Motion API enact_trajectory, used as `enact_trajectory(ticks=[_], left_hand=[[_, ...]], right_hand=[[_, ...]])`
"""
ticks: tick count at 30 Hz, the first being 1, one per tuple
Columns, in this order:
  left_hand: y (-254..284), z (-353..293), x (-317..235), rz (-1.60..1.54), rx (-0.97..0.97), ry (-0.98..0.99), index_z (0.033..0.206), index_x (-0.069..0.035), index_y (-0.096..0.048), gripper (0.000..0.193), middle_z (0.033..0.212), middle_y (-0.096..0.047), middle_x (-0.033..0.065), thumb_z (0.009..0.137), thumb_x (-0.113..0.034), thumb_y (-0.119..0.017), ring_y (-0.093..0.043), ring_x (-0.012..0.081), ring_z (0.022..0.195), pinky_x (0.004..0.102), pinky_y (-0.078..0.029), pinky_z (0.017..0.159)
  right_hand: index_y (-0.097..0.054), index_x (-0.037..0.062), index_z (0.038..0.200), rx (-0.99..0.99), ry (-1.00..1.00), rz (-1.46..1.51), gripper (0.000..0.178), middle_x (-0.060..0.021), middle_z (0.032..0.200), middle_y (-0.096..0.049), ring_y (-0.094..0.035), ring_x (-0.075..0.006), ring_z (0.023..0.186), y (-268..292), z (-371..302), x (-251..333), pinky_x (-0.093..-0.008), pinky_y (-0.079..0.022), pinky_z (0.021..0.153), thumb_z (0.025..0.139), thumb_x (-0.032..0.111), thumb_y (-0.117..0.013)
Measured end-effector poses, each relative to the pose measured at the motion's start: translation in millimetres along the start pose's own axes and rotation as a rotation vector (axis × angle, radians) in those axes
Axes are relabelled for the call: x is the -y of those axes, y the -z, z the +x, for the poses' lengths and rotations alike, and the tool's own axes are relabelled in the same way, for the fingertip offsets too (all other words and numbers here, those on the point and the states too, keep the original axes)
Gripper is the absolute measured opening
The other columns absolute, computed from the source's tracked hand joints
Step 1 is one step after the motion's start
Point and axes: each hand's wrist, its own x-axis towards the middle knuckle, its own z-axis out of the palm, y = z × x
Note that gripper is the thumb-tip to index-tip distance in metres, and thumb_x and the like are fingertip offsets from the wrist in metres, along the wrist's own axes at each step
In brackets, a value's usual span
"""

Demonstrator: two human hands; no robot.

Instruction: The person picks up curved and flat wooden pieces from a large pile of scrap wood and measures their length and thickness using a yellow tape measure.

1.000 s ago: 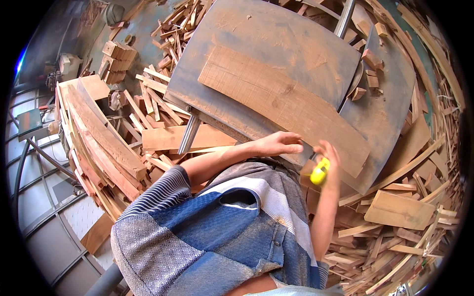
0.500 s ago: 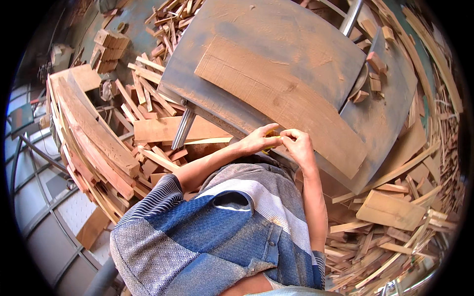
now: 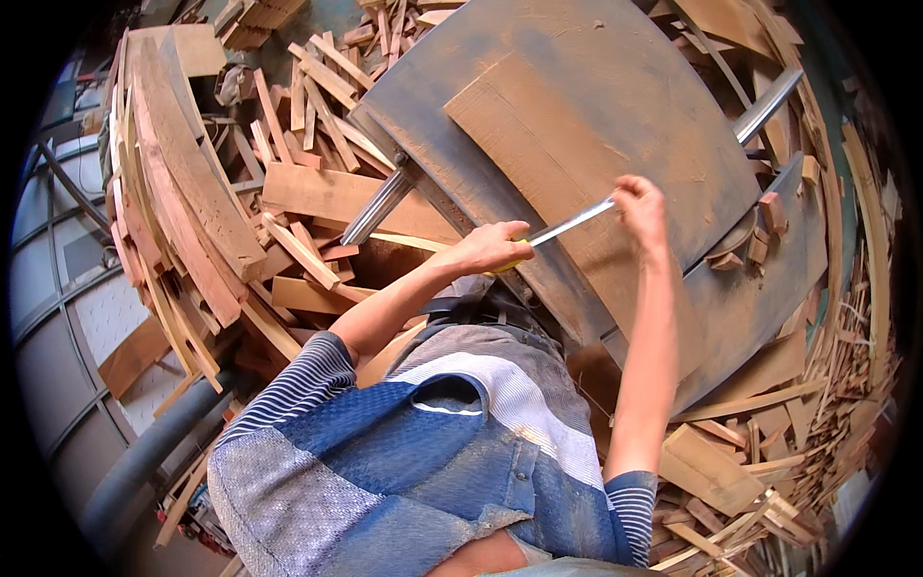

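Yellow tape case (image 3: 522,241), 1: gripped in the left hand's (image 3: 488,248) curled fingers; right hand's (image 3: 640,205) fingers pinch the silver blade (image 3: 574,222). Blade newly drawn out between the 2 hands, occupying both. Beyond: 1 plank (image 3: 538,135), flat on dusty metal table (image 3: 461,67).

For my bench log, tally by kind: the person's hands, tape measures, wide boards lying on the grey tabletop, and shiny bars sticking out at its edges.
Left hand and right hand: 2
Tape measure: 1
Wide board on the grey tabletop: 1
Left-side bar and right-side bar: 2
Total: 6
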Motion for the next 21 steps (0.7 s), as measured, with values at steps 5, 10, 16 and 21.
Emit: enact_trajectory(ticks=[5, 10, 16, 21], left_hand=[[6, -3, 8, 0.025, 0.100, 0.053, 0.137, -0.004, -0.059, 0.064, 0.125, -0.066, 0.0225, 0.089, -0.047, -0.053, -0.063, 0.0388, 0.116, 0.0446, -0.048, 0.100], [1, 2, 17, -0.094, 0.085, 0.085, 0.128, -0.006, -0.066, 0.058, 0.121, -0.068, 0.0215, 0.090, -0.047, -0.051, -0.064, 0.0359, 0.113, 0.0430, -0.048, 0.099], [-4, 14, 27, -0.100, 0.061, 0.034, 0.121, -0.007, -0.068, 0.054, 0.115, -0.070, 0.0206, 0.090, -0.047, -0.051, -0.065, 0.0365, 0.108, 0.0437, -0.049, 0.096], [-8, 24, 33, -0.115, 0.058, 0.010, 0.118, -0.005, -0.069, 0.050, 0.113, -0.070, 0.0206, 0.091, -0.043, -0.051, -0.065, 0.0361, 0.108, 0.0429, -0.049, 0.094]], right_hand=[[-0.072, 0.0012, 0.107, -0.179, 0.073, -0.117, 0.021, -0.0023, 0.091, -0.069, -0.061, -0.0081, 0.075, 13, 61, -6, -0.0233, -0.047, 0.057, 0.088, 0.008, -0.071], [-0.076, 0.0050, 0.102, -0.264, 0.186, -0.266, 0.019, -0.0039, 0.090, -0.075, -0.068, -0.0133, 0.082, -13, 62, -17, -0.0289, -0.054, 0.079, 0.084, 0.011, -0.076], [-0.075, 0.0029, 0.102, -0.288, 0.205, -0.244, 0.020, -0.0041, 0.090, -0.075, -0.068, -0.0133, 0.082, -15, 60, -21, -0.0294, -0.054, 0.080, 0.084, 0.011, -0.077], [-0.074, 0.0004, 0.105, -0.284, 0.199, -0.241, 0.021, -0.0035, 0.092, -0.074, -0.066, -0.0115, 0.083, -16, 61, -22, -0.0276, -0.054, 0.079, 0.086, 0.010, -0.077]])
